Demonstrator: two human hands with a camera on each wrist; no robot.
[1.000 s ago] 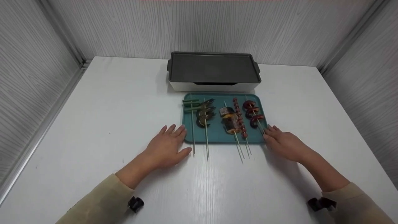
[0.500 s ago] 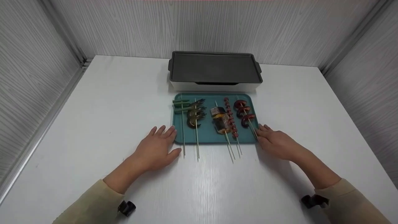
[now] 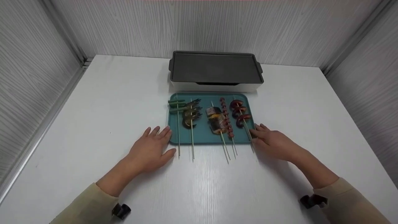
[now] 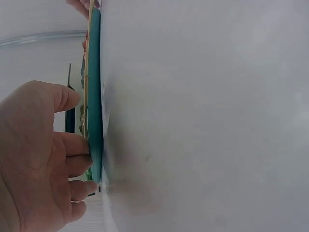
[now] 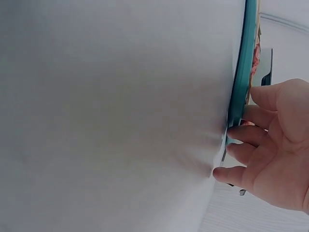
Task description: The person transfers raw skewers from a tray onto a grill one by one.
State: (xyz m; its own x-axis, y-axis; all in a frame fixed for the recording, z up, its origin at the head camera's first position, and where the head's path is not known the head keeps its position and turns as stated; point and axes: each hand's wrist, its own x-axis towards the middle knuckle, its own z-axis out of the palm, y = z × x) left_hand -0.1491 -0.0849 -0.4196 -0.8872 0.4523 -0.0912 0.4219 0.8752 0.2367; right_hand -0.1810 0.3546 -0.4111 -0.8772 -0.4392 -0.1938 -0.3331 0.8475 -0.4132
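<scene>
A teal tray lies flat on the white table. Across it lie a skewer of green pods, a shrimp skewer, a skewer of dark-skinned chunks, a skewer of small red balls and one of dark red curved pieces. Their sticks overhang the near edge. My left hand touches the tray's left edge with spread fingers. At the tray's right edge, my right hand rests its extended fingers, its thumb beside the red curved pieces' sticks. Exactly how the fingertips meet the rim is partly hidden.
Directly behind the tray stands a flat dark grill plate with side handles, on a white base. Pale wood-grain panels enclose the table at the back and both sides.
The tray with its skewers has slid left along the front of the grill. Both hands have moved left with it, keeping to its sides.
</scene>
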